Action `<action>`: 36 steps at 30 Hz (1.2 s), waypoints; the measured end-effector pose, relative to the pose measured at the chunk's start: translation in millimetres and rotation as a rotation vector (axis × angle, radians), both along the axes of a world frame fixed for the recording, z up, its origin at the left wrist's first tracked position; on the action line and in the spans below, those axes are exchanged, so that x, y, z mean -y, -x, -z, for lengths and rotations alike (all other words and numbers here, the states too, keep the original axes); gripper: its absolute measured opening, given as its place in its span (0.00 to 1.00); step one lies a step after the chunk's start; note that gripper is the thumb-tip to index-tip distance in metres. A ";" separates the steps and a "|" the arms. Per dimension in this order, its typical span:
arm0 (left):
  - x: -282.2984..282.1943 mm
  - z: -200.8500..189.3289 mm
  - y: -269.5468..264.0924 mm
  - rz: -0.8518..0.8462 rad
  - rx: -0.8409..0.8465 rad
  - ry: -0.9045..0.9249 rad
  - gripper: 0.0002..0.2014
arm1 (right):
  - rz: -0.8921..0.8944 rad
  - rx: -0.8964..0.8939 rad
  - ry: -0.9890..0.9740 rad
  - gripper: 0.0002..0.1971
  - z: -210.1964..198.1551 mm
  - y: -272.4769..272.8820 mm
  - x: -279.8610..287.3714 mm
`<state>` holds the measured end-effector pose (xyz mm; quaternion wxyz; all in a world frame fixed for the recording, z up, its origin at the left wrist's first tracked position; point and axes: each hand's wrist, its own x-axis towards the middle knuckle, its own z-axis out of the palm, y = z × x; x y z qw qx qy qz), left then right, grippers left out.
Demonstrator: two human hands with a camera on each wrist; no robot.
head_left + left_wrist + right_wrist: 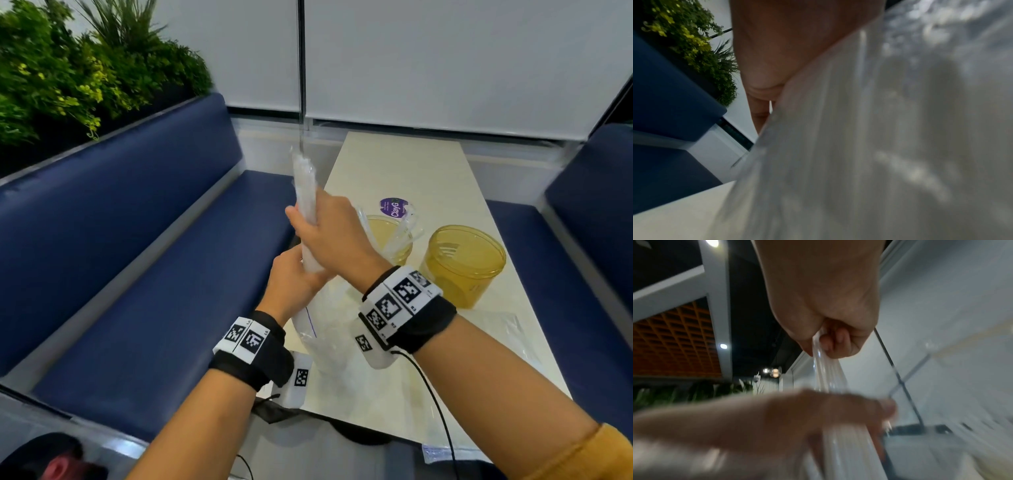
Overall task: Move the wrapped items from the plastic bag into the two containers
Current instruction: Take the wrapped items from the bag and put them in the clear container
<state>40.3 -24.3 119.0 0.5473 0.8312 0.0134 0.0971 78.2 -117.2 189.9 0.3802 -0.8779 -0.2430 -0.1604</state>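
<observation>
A bundle of white wrapped items (pixel 304 185) stands upright above the table's left edge. My right hand (pixel 327 233) grips its middle in a fist, seen from below in the right wrist view (pixel 828 340) with the wrapped items (pixel 826 373) running down from it. My left hand (pixel 294 284) grips the bundle's lower end at the mouth of the clear plastic bag (pixel 325 335), which hangs down onto the table. The left wrist view shows my palm (pixel 787 48) against the plastic bag (pixel 879 146). Two yellow containers stand behind: the near-left one (pixel 394 250) holds some wrapped items, the right one (pixel 462 267) looks empty.
A purple lid (pixel 393 207) lies behind the left container on the cream table (pixel 411 164). Another sheet of clear plastic (pixel 507 329) lies at the table's right. Blue benches (pixel 154 274) flank the table, with plants (pixel 68 75) behind the left one.
</observation>
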 end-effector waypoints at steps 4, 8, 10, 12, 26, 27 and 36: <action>-11.0 5.3 3.3 -0.023 -0.057 -0.121 0.20 | -0.001 0.080 -0.132 0.15 -55.4 -13.0 18.9; -29.1 8.9 6.8 -0.069 -0.088 -0.140 0.24 | 0.057 0.131 -0.353 0.13 -100.3 -38.1 62.7; -35.9 9.4 8.9 -0.097 -0.100 -0.147 0.24 | 0.099 0.142 -0.385 0.12 -103.4 -51.9 83.4; -41.5 10.9 10.1 -0.110 -0.100 -0.147 0.23 | 0.161 0.139 -0.341 0.10 -95.5 -64.7 97.3; -38.6 -5.2 6.7 -0.093 -0.026 -0.136 0.16 | 0.419 -0.241 0.159 0.31 53.2 -108.7 103.3; -38.2 -5.7 6.4 -0.090 -0.029 -0.133 0.16 | 0.422 -0.227 0.079 0.31 52.3 -108.7 104.7; -25.7 -12.3 4.7 -0.053 -0.036 -0.129 0.12 | 0.360 -0.047 0.535 0.17 48.2 -107.5 111.2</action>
